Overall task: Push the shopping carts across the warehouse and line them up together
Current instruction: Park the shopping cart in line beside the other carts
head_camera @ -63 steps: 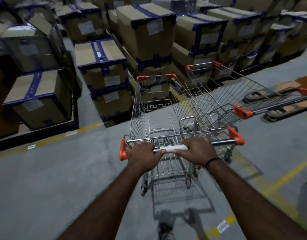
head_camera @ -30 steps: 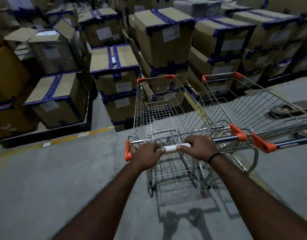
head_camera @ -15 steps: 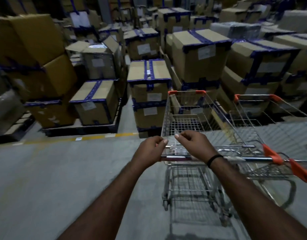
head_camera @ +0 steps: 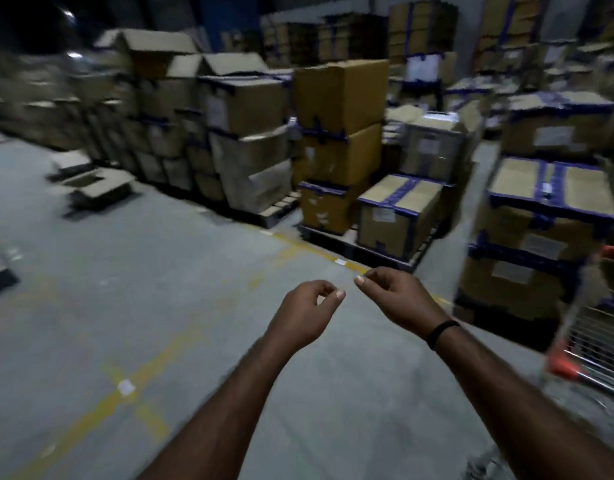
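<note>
Smooth grey concrete floor (head_camera: 160, 306) with worn yellow lines meets blocky cardboard boxes (head_camera: 340, 95) bound in blue tape at twelve o'clock, while the left hand (head_camera: 307, 315) and right hand (head_camera: 397, 299) hover loosely curled, grasping nothing, and the wire cart (head_camera: 596, 341) with orange corners stands at four o'clock.

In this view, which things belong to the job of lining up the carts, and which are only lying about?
Job: shopping cart at the right edge; left hand and right hand, both holding nothing.
Lying about: stacked cardboard boxes; pallet under them; loose cardboard on the floor; yellow floor line.
</note>
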A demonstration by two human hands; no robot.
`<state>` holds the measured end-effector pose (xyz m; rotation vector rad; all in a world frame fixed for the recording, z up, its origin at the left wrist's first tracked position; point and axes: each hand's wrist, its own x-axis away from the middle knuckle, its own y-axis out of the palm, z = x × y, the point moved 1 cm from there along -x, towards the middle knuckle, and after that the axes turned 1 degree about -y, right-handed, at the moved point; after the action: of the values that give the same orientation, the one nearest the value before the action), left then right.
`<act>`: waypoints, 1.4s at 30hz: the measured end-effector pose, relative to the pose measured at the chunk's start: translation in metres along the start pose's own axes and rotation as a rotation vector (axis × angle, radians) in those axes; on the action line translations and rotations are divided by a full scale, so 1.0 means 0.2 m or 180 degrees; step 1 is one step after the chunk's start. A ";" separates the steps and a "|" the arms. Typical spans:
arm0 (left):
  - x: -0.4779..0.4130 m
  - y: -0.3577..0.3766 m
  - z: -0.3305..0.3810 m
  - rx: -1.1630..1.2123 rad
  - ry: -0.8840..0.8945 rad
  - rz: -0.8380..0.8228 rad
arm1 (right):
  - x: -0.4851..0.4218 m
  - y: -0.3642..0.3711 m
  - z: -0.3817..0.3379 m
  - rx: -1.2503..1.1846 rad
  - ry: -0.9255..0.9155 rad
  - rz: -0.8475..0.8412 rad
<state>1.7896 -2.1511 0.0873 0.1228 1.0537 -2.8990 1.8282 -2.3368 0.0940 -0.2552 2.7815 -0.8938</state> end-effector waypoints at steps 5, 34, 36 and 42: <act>0.32 -0.59 -0.38 0.0045 -0.0509 0.0841 | -0.10 0.59 -0.49 -0.0179 -0.0614 -0.0731; 2.33 -2.37 -1.48 -0.0329 -0.3035 0.4414 | 0.73 3.17 -2.74 -0.1209 -0.3046 -0.4203; 2.41 -2.45 -1.54 -0.0351 -0.3128 0.4576 | 0.79 3.29 -2.85 -0.1261 -0.3142 -0.4360; 2.79 -2.54 -1.65 -0.0226 -0.3527 0.5134 | 1.11 3.58 -3.09 -0.1404 -0.3302 -0.4908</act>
<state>1.2133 -1.5634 0.1067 -0.3969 0.3804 -1.0938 1.3893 -1.4707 0.1299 -2.2338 1.3493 -0.0748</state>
